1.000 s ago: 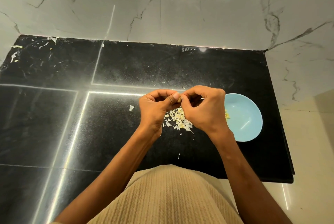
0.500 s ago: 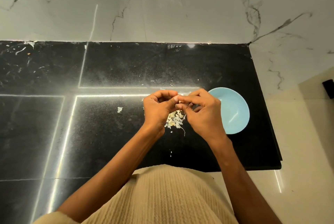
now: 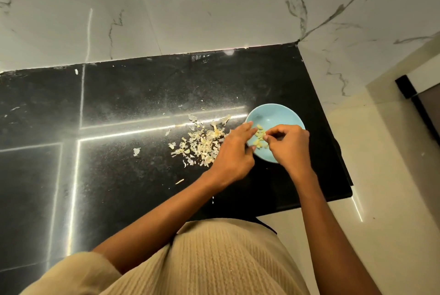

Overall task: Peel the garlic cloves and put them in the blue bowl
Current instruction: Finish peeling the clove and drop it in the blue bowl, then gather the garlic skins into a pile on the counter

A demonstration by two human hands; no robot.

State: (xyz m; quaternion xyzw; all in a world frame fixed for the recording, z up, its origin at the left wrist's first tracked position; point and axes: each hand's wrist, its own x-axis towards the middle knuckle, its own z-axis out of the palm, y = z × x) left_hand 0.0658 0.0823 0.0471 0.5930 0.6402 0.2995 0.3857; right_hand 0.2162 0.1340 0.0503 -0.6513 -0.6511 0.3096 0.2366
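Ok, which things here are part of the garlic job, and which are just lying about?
Part of the job:
blue bowl
peeled cloves in it
left hand
right hand
peel pile beside the bowl

Lying about:
stray peel scrap
black countertop
dark object at right

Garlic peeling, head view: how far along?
Done: several peeled cloves lie in the blue bowl, and a pile of skins sits on the black counter beside it. In hand: both hands are over the bowl, left hand with fingers extended, right hand curled; whether it holds a clove is unclear. Left: no unpeeled cloves visible.
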